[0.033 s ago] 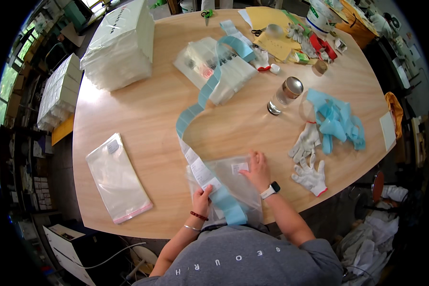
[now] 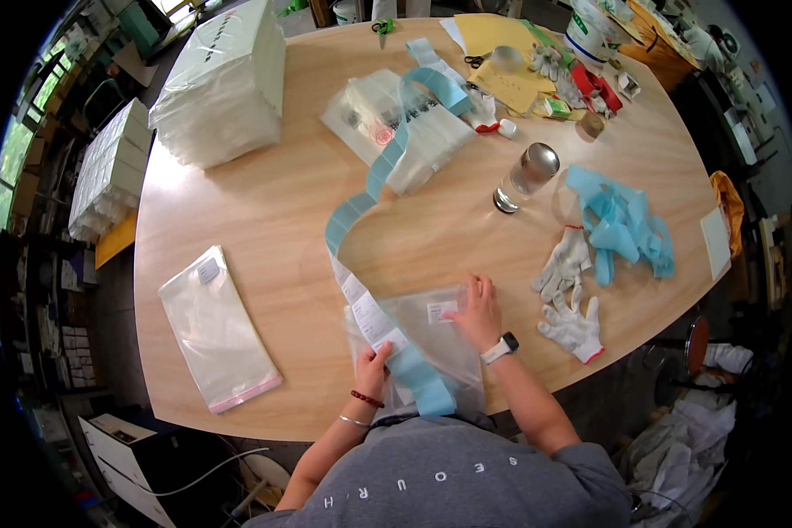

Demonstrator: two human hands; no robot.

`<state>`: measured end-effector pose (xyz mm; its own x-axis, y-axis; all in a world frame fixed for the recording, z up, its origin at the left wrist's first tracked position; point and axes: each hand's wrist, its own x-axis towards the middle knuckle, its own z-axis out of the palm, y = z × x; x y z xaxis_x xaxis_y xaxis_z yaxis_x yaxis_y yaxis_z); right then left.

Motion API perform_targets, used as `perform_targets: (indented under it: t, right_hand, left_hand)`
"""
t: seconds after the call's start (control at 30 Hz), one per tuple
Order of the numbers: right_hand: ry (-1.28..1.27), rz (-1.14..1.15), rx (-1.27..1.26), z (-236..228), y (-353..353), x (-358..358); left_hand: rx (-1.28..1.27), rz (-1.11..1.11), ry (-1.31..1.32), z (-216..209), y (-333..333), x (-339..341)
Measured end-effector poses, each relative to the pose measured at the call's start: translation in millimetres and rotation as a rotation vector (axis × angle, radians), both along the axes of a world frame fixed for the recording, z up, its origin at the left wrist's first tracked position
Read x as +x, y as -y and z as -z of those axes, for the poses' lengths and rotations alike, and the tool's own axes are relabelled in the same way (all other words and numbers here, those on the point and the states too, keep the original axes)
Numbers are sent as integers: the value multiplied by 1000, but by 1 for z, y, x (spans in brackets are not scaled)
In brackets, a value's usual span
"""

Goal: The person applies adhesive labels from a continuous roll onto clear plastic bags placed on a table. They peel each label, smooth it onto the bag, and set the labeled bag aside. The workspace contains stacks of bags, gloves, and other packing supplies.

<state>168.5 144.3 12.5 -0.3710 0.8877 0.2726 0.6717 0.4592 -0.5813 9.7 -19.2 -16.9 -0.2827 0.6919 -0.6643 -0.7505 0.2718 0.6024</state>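
My left hand (image 2: 374,371) pinches a long strip of white labels on blue backing (image 2: 375,322), which curls away across the table. Beneath the strip, at the table's near edge, lies a clear plastic bag (image 2: 459,359). A small white label (image 2: 440,312) sits on the bag's upper part. My right hand (image 2: 480,315) rests flat on the bag's upper right, fingers stretched out and thumb at the label's right edge. The strip's blue end hangs down in front of my shirt.
To the left lies a stack of clear bags (image 2: 218,330). White work gloves (image 2: 574,324), crumpled blue backing strip (image 2: 620,220) and a glass bottle (image 2: 526,178) stand or lie to the right. Farther back are a wrapped bag pile (image 2: 396,128), a tall stack (image 2: 220,88) and scissors (image 2: 382,28).
My right hand has shifted very slightly away from me on the bag. My left hand and the label strip have stayed in place.
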Motion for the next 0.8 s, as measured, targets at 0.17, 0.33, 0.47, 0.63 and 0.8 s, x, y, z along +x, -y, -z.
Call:
perform_targets:
  t: [0.17,0.33,0.47,0.63,0.8]
  right_hand:
    - [-5,-134,-390,-2,-22,13]
    - [51,-201,203,-22,-9,10]
    - [-61,-295,48,-30,15,8]
    - [33,-777,-997,-13,61,8]
    - [-526,-298,-852,-9,69,-8]
  left_hand:
    - [0,14,-2,6,2,-3]
    - [13,17,11,-9,1,-1]
    - [62,83,10,-14,4,-6]
    - [166,69,67,-39,-8,3]
    - [108,307,-276,-7,0,8]
